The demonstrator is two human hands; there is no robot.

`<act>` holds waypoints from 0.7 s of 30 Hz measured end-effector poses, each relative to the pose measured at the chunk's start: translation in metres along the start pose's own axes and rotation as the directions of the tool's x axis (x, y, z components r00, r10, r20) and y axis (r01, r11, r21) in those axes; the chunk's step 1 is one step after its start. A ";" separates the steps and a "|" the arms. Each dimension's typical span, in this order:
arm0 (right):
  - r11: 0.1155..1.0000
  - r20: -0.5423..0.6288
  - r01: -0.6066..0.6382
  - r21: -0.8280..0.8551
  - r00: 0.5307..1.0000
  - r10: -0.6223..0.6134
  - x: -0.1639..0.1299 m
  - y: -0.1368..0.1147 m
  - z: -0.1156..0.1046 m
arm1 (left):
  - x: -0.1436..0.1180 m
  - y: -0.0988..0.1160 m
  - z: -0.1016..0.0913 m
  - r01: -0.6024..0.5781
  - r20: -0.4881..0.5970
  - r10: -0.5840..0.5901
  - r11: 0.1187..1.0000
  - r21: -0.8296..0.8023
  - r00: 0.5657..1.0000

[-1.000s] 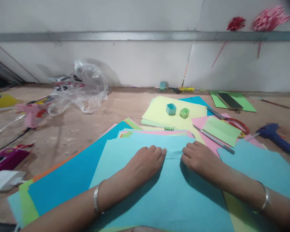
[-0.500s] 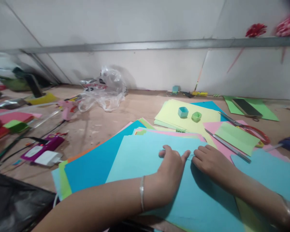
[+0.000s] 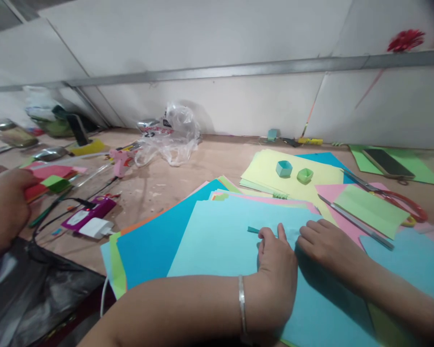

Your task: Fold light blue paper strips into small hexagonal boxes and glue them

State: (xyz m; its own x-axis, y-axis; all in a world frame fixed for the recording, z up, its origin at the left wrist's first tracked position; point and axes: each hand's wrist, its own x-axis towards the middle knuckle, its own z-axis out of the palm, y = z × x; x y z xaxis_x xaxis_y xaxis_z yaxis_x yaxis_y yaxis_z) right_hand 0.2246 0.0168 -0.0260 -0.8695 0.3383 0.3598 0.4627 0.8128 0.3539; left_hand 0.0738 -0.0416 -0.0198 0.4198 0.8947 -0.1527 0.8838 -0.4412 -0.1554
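Light-blue paper sheet (image 3: 220,241), flat, partly folded

Matt light-blue paper sheet (image 3: 220,241), rough, seemingly wooden table (image 3: 159,183), crinkled glossy plastic bag (image 3: 173,137).

Even indoor light, blurred warped edges

Clutter around the paper work
Plastic bag (image 3: 173,137) at eleven o'clock; scissors (image 3: 390,197), phone (image 3: 386,163) at two; another person's hand (image 3: 3,209) at nine.
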 end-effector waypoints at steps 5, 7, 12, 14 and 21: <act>1.000 0.014 0.007 0.016 1.000 -0.008 -0.002 0.001 0.002 | 0.004 0.000 -0.009 -0.063 0.010 0.063 0.985 0.161 0.998; 1.000 0.011 0.012 0.022 1.000 -0.012 -0.002 0.001 0.002 | 0.005 0.000 -0.011 -0.067 -0.003 0.068 0.984 0.167 0.998; 0.999 0.003 0.020 0.026 1.000 -0.020 -0.002 0.002 0.003 | 0.014 0.006 -0.011 -0.045 0.032 0.041 0.992 0.120 0.999; 0.999 0.009 0.026 0.026 1.000 -0.027 -0.002 0.003 0.003 | 0.015 0.005 -0.011 -0.058 0.072 0.051 0.993 0.106 0.996; 1.000 0.037 0.001 0.024 0.999 -0.002 -0.003 0.001 0.000 | 0.002 -0.032 -0.015 0.023 0.216 -0.041 0.996 0.083 0.975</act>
State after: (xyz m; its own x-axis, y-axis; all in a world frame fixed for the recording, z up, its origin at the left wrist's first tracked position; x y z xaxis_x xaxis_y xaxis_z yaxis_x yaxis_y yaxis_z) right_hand 0.2273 0.0166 -0.0263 -0.8761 0.3543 0.3269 0.4577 0.8242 0.3334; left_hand 0.0497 -0.0244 -0.0002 0.3288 0.8756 -0.3538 0.8730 -0.4247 -0.2398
